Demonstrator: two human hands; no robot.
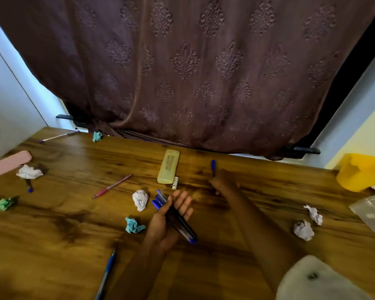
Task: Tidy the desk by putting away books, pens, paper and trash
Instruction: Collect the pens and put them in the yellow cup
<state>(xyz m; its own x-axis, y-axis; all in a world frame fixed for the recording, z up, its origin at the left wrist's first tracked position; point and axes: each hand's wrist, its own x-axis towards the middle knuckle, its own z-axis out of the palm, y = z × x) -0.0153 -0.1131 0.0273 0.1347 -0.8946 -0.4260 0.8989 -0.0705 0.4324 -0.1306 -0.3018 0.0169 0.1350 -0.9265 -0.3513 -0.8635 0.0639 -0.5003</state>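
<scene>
While left hand (pixel 171 215) cradles pen bundle (pixel 160 199) on near-flat palm | right hand (pixel 224 182) fingers curled round blue pen (pixel 213 165) | likely light, stiff, slick; grip mid-barrel

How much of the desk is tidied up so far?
Not much. Nothing looks put away yet. A bunch of pens lies in the left hand, and the right hand grips a blue pen. Left to do: the pink pen, the long blue pen near the front edge, and crumpled balls like the white paper ball and the green paper ball.
</scene>
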